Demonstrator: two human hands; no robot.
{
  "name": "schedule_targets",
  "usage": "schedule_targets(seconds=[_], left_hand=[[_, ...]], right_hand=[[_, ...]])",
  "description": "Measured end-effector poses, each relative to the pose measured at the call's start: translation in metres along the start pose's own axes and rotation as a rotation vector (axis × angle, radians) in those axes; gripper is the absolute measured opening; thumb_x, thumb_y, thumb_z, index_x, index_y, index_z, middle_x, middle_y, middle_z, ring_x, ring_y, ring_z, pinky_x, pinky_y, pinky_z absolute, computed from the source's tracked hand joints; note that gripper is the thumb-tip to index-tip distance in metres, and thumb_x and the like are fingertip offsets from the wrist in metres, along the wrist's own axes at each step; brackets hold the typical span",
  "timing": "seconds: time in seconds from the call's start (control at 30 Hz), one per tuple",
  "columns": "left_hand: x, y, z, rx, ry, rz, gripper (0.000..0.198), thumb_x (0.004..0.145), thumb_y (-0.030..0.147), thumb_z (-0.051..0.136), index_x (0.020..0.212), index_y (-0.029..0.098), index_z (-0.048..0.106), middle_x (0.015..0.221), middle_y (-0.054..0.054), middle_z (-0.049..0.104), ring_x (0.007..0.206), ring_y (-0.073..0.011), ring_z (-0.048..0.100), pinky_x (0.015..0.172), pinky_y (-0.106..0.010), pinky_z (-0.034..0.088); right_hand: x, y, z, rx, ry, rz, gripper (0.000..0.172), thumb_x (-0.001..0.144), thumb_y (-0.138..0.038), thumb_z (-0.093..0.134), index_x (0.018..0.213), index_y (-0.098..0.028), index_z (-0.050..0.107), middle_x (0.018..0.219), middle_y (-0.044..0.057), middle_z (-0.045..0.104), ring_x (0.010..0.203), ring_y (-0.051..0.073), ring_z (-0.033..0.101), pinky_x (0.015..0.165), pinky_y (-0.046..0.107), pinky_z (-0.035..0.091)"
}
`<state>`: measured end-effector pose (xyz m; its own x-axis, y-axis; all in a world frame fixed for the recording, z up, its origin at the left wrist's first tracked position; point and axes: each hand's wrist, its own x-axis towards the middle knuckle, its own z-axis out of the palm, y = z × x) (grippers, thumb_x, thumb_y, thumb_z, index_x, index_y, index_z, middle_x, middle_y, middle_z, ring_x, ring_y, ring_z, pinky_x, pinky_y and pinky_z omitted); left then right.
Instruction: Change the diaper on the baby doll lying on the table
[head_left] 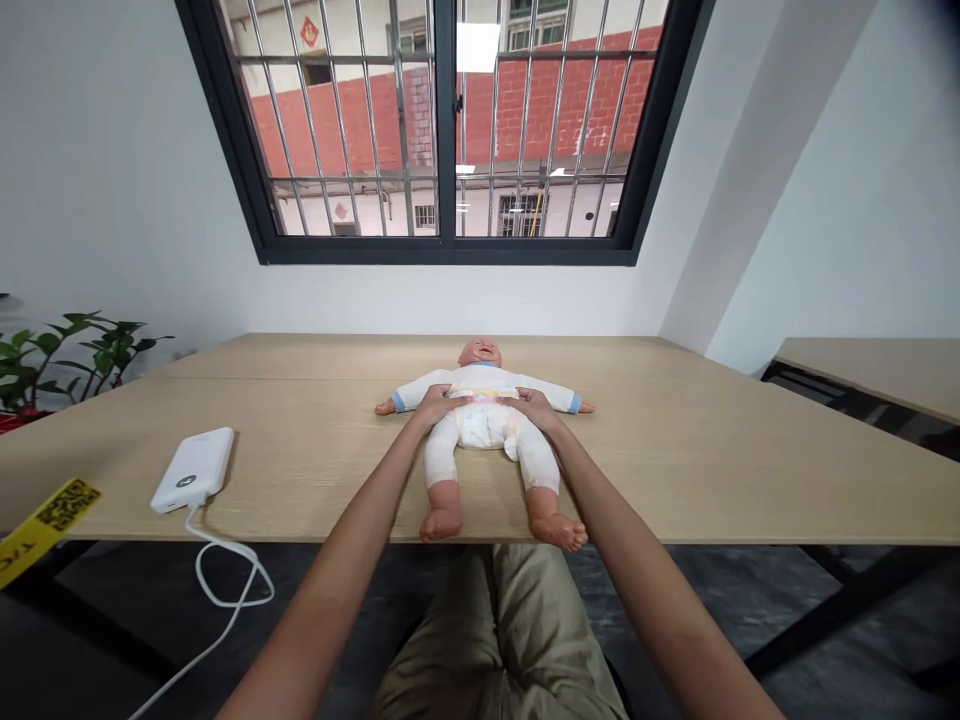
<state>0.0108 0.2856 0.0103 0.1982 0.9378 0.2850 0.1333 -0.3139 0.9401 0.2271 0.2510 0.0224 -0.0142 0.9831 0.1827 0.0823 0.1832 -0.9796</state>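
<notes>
A baby doll [487, 400] in white clothes lies on its back on the wooden table [675, 450], head toward the window and bare feet at the near edge. A white diaper [486, 428] sits round its hips. My left hand [439, 403] rests on the doll's waist on its left side, fingers curled against the diaper's top edge. My right hand [534, 405] rests on the opposite side of the waist in the same way. Both hands touch the doll's belly; whether the fingers pinch the diaper cannot be made out.
A white power bank [193, 468] with a white cable [225, 585] lies at the table's left front. A yellow tag [46, 520] sticks out at the far left edge. A green plant [67, 355] stands left; a second table [870, 368] stands right. Window behind.
</notes>
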Motion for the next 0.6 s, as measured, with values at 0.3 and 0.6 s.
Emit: schedule_targets(seconds=[0.3,0.6], left_hand=[[0.0026,-0.0032,0.0011,0.064,0.030,0.051,0.047,0.065,0.056,0.069,0.057,0.021,0.039,0.057,0.005,0.033,0.055,-0.0102,0.031,0.053,-0.024,0.022],[0.0041,-0.0057,0.0006,0.047,0.020,0.026,0.043,0.063,0.054,0.071,0.059,0.020,0.043,0.057,0.005,0.036,0.054,-0.0105,0.032,0.052,-0.024,0.023]], right_hand=[[0.0041,0.0023,-0.0015,-0.043,0.033,-0.018,0.026,0.069,-0.037,0.068,0.064,-0.013,0.058,0.065,0.005,0.060,0.074,0.018,0.053,0.066,0.029,0.044],[0.0072,0.0073,-0.0030,-0.071,0.037,-0.056,0.027,0.067,-0.037,0.069,0.062,-0.014,0.057,0.063,0.003,0.059,0.072,0.017,0.052,0.065,0.027,0.043]])
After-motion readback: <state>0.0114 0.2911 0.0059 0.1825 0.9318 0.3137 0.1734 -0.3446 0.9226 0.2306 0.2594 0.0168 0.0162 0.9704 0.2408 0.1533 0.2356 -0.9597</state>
